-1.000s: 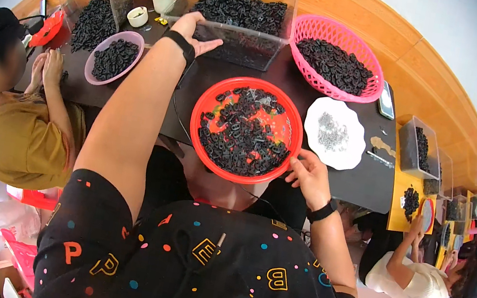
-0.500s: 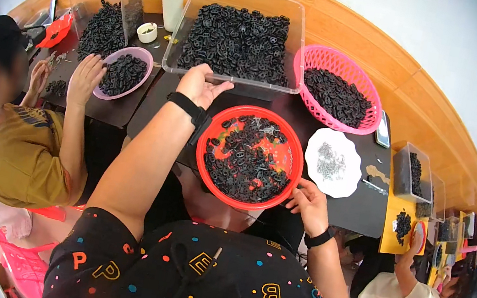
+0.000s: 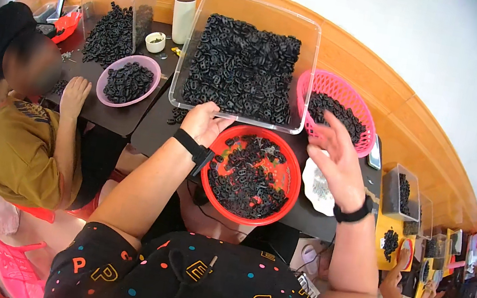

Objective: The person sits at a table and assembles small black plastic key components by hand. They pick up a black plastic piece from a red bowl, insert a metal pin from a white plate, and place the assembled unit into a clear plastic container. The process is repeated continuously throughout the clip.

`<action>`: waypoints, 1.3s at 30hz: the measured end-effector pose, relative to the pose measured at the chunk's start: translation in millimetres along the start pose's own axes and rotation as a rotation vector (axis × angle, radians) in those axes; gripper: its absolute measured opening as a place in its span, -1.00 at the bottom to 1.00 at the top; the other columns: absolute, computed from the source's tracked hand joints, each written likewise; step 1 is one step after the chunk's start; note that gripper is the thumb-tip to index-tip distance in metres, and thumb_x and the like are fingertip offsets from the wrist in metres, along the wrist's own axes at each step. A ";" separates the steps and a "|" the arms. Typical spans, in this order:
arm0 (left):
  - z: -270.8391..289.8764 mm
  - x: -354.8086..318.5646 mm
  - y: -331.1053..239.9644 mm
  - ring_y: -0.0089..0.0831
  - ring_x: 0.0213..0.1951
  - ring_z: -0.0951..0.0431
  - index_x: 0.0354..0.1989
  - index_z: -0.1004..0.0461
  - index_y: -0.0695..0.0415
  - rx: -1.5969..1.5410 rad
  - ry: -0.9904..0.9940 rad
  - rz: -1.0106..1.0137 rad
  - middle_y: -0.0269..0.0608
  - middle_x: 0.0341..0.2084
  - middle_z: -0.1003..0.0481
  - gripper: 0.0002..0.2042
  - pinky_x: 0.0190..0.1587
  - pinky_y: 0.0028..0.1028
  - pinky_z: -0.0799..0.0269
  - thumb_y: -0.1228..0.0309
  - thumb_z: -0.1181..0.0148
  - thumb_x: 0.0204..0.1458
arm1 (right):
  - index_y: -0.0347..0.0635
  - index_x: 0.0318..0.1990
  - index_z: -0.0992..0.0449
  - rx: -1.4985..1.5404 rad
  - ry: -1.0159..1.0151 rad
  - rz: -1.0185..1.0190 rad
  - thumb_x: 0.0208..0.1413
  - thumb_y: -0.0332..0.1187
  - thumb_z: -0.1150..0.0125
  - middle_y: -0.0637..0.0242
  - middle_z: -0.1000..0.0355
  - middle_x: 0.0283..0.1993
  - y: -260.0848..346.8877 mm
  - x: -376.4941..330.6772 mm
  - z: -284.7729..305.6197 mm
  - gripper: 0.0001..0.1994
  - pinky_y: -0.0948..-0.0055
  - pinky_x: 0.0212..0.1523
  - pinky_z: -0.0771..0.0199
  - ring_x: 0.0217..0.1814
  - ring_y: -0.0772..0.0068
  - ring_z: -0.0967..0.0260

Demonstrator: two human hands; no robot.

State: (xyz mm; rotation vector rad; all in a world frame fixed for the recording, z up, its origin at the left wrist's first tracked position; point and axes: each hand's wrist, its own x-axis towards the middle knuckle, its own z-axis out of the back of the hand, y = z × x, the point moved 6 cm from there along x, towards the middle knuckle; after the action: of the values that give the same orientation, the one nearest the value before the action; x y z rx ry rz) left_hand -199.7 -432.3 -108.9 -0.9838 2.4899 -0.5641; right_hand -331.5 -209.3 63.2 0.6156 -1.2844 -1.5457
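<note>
Close against the body, a red basket [image 3: 251,175] of black rubber rings (within easy reach of both arms), left hand [image 3: 205,123] gripping the near edge of the clear bin [image 3: 245,61] behind it, right hand [image 3: 338,161] raised, open, empty, over the pink basket [image 3: 338,110].

white bottle [image 3: 183,11] – upright | pink bowl [image 3: 129,80] – black rings | white plate [image 3: 319,189]

Round red bowl [image 3: 289,187] of small black rings, just before a rings-filled clear tub [image 3: 236,107].
</note>
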 end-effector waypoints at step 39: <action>-10.0 -31.8 -8.5 0.03 -0.09 -0.44 -0.05 -0.02 0.27 -0.077 -0.173 0.022 0.08 -0.18 -0.30 -0.65 -0.02 -0.02 -0.42 0.66 0.13 -0.04 | 0.08 0.16 -0.27 -0.995 0.238 0.419 -0.04 -0.03 -0.19 0.09 -0.06 0.26 -33.2 245.4 -191.5 -0.43 -0.05 0.17 -0.15 0.28 -0.07 0.03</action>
State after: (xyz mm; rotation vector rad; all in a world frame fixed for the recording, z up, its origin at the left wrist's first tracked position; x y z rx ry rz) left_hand -178.6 -413.3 -89.3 -0.9883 2.3805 -0.3619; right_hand -273.2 -514.2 23.1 -0.1134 -0.3177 -1.4669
